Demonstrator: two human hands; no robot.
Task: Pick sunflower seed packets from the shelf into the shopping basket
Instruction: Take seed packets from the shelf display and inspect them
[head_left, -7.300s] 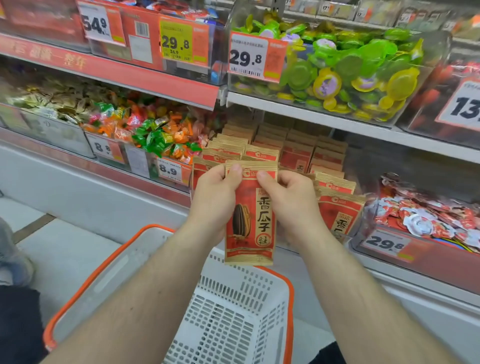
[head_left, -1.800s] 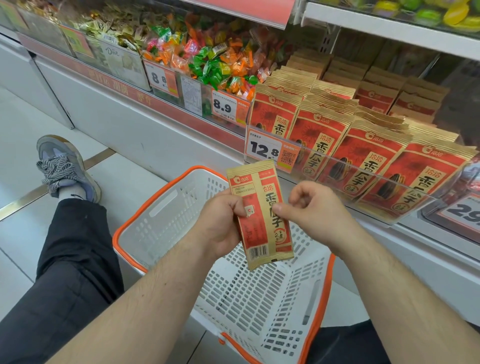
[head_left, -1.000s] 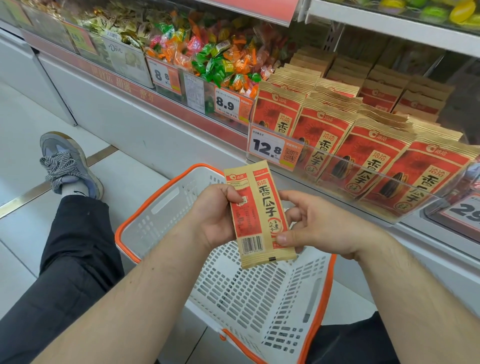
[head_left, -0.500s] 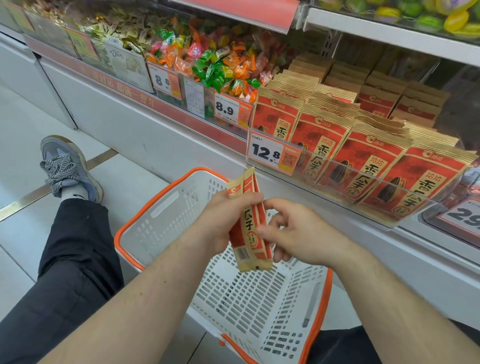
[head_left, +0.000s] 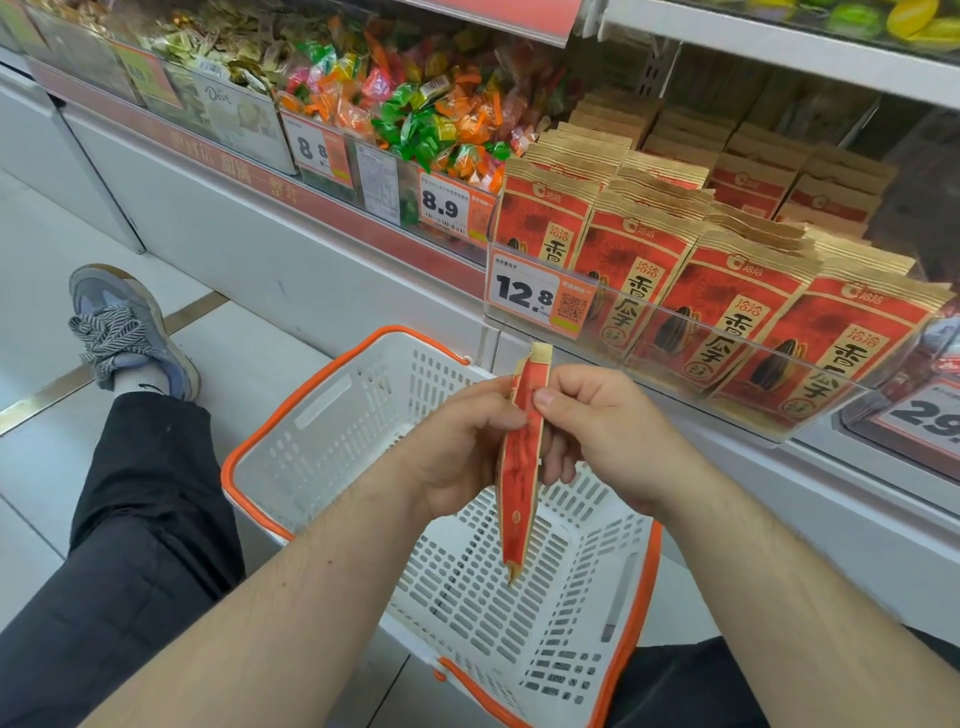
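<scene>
A red and gold sunflower seed packet (head_left: 521, 483) hangs edge-on above the white shopping basket with an orange rim (head_left: 291, 415). My left hand (head_left: 457, 452) grips the packet from the left. My right hand (head_left: 597, 431) pinches it from the right, thumb on its upper part. Rows of the same packets (head_left: 727, 306) stand on the shelf behind a clear plastic lip, up and to the right of my hands. No packet lies on the part of the basket floor that shows.
A 12.8 price tag (head_left: 537, 296) hangs on the packet shelf's lip. Wrapped candies (head_left: 415, 109) fill bins to the left, with an 8.9 tag. My left leg in dark trousers and a grey shoe (head_left: 124, 332) lie on the tiled floor left of the basket.
The packet has turned in my hands from facing me to edge-on. Both hands stay over the basket, and my right thumb has moved onto the packet's upper part.
</scene>
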